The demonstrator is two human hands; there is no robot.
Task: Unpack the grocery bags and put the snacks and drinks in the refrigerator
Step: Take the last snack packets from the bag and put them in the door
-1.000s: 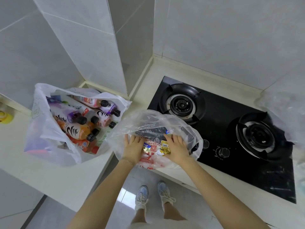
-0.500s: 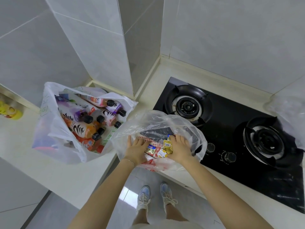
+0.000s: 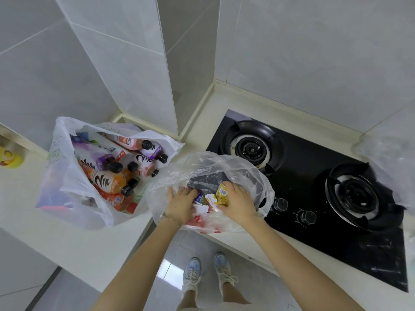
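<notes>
Clear plastic bag point(image 3: 202, 167) at countertop point(image 3: 67, 239) edge beside gas hob point(image 3: 314, 176), left hand point(image 3: 180, 205) among snack packets point(image 3: 202, 208), hold unclear, right hand point(image 3: 239, 204) grasping yellow packet point(image 3: 222, 194), white bag point(image 3: 65, 176) of drink bottles point(image 3: 110, 181) leftward

Black two-burner hob point(image 3: 303, 176) set in pale counter point(image 3: 67, 243); yellow object point(image 3: 10, 157) at far left.

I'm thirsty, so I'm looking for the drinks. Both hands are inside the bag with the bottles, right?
Not quite. The head view shows the left hand and right hand inside the clear bag of snack packets. The bottles sit in the white bag beside it.
</notes>
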